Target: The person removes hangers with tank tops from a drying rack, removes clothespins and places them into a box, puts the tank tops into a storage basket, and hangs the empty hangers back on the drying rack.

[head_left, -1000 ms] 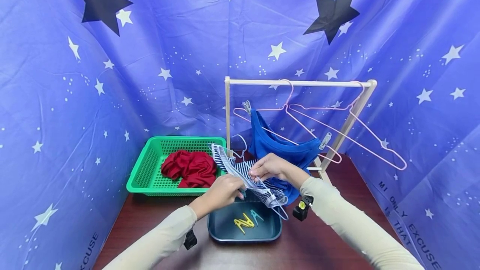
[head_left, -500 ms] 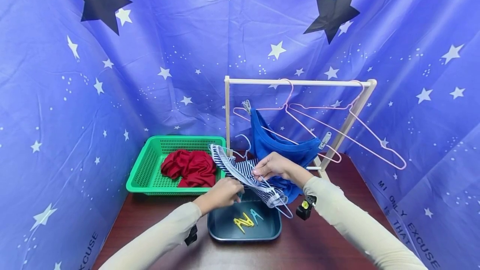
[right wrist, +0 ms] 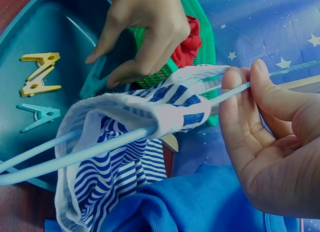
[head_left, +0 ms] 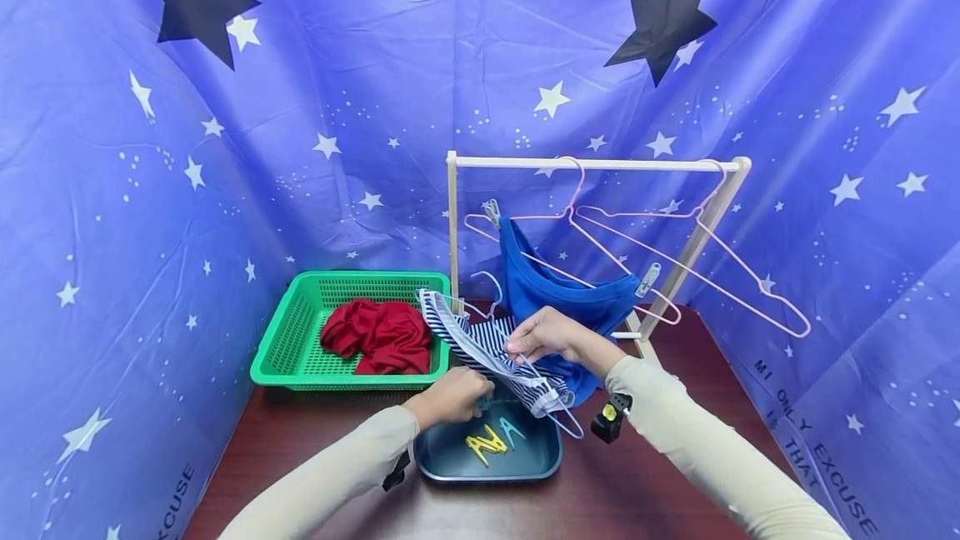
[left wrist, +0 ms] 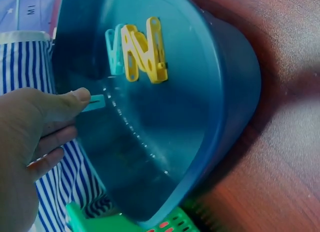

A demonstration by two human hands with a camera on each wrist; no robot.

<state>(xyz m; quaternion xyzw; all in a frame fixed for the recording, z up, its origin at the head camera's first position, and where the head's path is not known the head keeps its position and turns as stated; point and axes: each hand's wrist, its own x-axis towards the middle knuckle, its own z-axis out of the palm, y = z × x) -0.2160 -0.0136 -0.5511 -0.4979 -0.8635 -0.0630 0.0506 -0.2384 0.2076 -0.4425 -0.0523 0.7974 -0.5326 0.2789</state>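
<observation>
My right hand (head_left: 546, 335) pinches the upper arm of a light blue wire hanger (right wrist: 102, 151) between thumb and fingers. Over that hanger hangs a blue-and-white striped garment (right wrist: 117, 179) with a white waistband. My left hand (head_left: 456, 395) is just below the garment, over the dark teal tray (head_left: 448, 450), and pinches a teal clothespin (left wrist: 95, 103). Inside the tray lie yellow clothespins (left wrist: 145, 50) and another teal clothespin (right wrist: 40, 116). Part of the left hand's clothespin is hidden by the thumb in the left wrist view.
A green basket (head_left: 273, 357) with a red cloth (head_left: 378, 336) stands on the left. Behind my right hand is a wooden rack (head_left: 517, 162) bearing pink hangers (head_left: 697, 269); a blue garment (head_left: 566, 298) is clipped to one. Starry curtains surround the brown table (head_left: 622, 490).
My left hand has moved down a little, away from the striped garment and over the tray. The hanger in my right hand has shifted slightly right.
</observation>
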